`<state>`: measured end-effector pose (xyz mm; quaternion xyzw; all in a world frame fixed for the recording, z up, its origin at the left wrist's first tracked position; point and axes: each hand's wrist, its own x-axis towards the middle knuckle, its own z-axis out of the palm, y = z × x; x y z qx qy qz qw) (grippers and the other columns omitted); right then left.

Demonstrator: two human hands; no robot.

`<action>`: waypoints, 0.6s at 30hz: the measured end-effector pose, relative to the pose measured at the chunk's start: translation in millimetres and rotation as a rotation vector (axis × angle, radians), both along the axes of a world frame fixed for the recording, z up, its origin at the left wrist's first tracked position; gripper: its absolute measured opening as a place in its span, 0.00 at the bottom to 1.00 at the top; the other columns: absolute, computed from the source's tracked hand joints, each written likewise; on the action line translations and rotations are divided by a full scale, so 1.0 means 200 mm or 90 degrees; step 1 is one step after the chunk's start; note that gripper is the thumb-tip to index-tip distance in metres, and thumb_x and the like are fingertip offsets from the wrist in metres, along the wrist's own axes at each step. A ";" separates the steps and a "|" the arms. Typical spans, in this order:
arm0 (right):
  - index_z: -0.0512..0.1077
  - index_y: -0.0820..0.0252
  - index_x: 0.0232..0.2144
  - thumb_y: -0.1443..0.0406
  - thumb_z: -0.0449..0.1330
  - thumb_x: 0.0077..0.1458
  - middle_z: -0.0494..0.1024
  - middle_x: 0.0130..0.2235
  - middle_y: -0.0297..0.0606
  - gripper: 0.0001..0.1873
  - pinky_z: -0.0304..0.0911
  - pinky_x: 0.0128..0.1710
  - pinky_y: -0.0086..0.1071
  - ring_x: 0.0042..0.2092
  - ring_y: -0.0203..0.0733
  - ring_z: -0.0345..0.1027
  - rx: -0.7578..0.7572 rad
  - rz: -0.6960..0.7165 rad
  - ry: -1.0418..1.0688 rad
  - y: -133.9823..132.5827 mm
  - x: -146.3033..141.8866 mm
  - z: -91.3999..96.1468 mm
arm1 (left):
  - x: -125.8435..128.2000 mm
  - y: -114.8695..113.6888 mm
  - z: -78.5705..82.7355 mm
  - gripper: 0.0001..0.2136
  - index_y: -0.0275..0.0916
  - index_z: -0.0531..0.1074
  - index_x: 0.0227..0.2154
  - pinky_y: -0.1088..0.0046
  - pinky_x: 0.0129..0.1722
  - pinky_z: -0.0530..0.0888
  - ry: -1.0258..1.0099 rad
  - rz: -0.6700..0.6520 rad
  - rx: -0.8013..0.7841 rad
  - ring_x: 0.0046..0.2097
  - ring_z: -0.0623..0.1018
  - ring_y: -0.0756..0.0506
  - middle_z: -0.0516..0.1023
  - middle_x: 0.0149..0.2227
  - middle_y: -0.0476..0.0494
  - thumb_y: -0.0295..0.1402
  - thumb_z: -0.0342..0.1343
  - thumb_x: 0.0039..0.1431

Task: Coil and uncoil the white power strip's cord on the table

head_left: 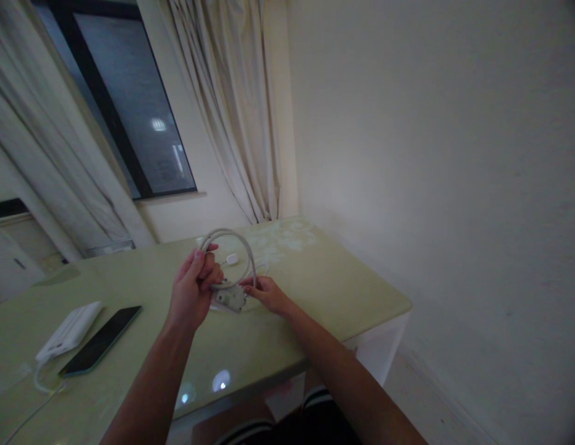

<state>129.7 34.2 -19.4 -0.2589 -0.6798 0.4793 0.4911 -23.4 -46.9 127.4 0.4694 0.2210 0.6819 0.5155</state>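
A light grey cable (236,233) is looped in a ring above the table. My left hand (196,281) is closed around the left side of the loop. My right hand (268,293) pinches the cable at the lower right of the ring. Just below and between the hands is a pale, flat device (230,299) with dark spots on its face; its exact kind is hard to make out, and whether it rests on the table cannot be told. Behind the loop, a small white plug-like block (232,259) lies on the table.
On the left of the pale green table (324,278) lie a white power bank-like block (69,330) with a white cord (37,378) and a dark phone (102,340). A wall (431,185) borders the right side; curtains (232,93) hang behind.
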 end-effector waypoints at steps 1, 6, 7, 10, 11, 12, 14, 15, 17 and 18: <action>0.78 0.59 0.45 0.45 0.65 0.54 0.82 0.41 0.41 0.27 0.67 0.47 0.37 0.42 0.44 0.75 0.038 -0.030 -0.041 0.00 0.00 -0.01 | 0.00 -0.02 0.03 0.12 0.34 0.76 0.43 0.81 0.22 0.63 -0.001 -0.001 0.012 0.19 0.52 0.57 0.52 0.21 0.59 0.36 0.61 0.61; 0.79 0.57 0.37 0.60 0.62 0.61 0.80 0.42 0.41 0.08 0.65 0.52 0.39 0.47 0.45 0.73 0.183 -0.302 -0.281 0.00 0.03 -0.02 | -0.07 -0.12 0.19 0.11 0.33 0.77 0.42 0.81 0.19 0.62 -0.018 -0.015 0.050 0.20 0.47 0.56 0.50 0.21 0.58 0.36 0.57 0.64; 0.79 0.57 0.34 0.62 0.62 0.61 0.79 0.45 0.43 0.07 0.64 0.54 0.40 0.49 0.46 0.72 0.199 -0.367 -0.312 0.01 0.04 -0.02 | -0.10 -0.14 0.22 0.11 0.33 0.77 0.42 0.81 0.19 0.62 -0.033 -0.013 0.060 0.20 0.46 0.56 0.50 0.21 0.59 0.36 0.56 0.65; 0.79 0.59 0.43 0.68 0.59 0.59 0.69 0.60 0.48 0.11 0.59 0.61 0.43 0.62 0.51 0.62 0.226 -0.564 -0.322 0.08 0.13 0.01 | -0.18 -0.18 0.27 0.12 0.31 0.75 0.42 0.82 0.19 0.64 -0.086 0.014 0.089 0.20 0.44 0.56 0.50 0.20 0.59 0.34 0.52 0.68; 0.77 0.59 0.49 0.70 0.57 0.59 0.63 0.65 0.48 0.17 0.56 0.64 0.45 0.66 0.52 0.56 0.229 -0.631 -0.303 0.11 0.17 0.03 | -0.21 -0.18 0.28 0.12 0.29 0.74 0.42 0.83 0.20 0.65 -0.105 0.026 0.099 0.20 0.45 0.56 0.50 0.20 0.59 0.34 0.50 0.69; 0.73 0.59 0.55 0.71 0.55 0.59 0.59 0.67 0.48 0.22 0.53 0.65 0.46 0.69 0.52 0.51 0.229 -0.689 -0.275 0.14 0.21 0.04 | -0.25 -0.19 0.29 0.13 0.28 0.73 0.42 0.83 0.20 0.65 -0.123 0.037 0.107 0.19 0.45 0.56 0.51 0.20 0.60 0.33 0.48 0.70; 0.65 0.58 0.63 0.69 0.52 0.63 0.56 0.69 0.48 0.27 0.52 0.66 0.48 0.70 0.52 0.49 0.220 -0.739 -0.207 0.20 0.31 0.08 | -0.31 -0.18 0.29 0.13 0.27 0.72 0.42 0.84 0.21 0.65 -0.154 0.060 0.117 0.19 0.47 0.57 0.53 0.20 0.60 0.32 0.45 0.71; 0.61 0.57 0.66 0.66 0.51 0.64 0.59 0.68 0.48 0.28 0.55 0.64 0.48 0.68 0.52 0.53 0.214 -0.719 -0.177 0.23 0.36 0.10 | -0.35 -0.17 0.29 0.14 0.27 0.72 0.41 0.84 0.21 0.64 -0.169 0.076 0.119 0.19 0.47 0.57 0.53 0.19 0.60 0.31 0.44 0.71; 0.51 0.54 0.70 0.59 0.52 0.66 0.69 0.62 0.47 0.33 0.62 0.58 0.45 0.61 0.51 0.65 0.197 -0.611 -0.159 0.26 0.45 0.12 | -0.40 -0.16 0.28 0.14 0.28 0.72 0.41 0.84 0.21 0.64 -0.186 0.101 0.101 0.18 0.48 0.57 0.54 0.19 0.59 0.31 0.42 0.72; 0.48 0.52 0.71 0.56 0.52 0.66 0.73 0.58 0.46 0.35 0.65 0.55 0.43 0.57 0.50 0.69 0.188 -0.555 -0.173 0.27 0.48 0.13 | -0.43 -0.15 0.26 0.15 0.29 0.72 0.40 0.84 0.21 0.64 -0.190 0.112 0.086 0.18 0.49 0.56 0.55 0.18 0.59 0.31 0.40 0.73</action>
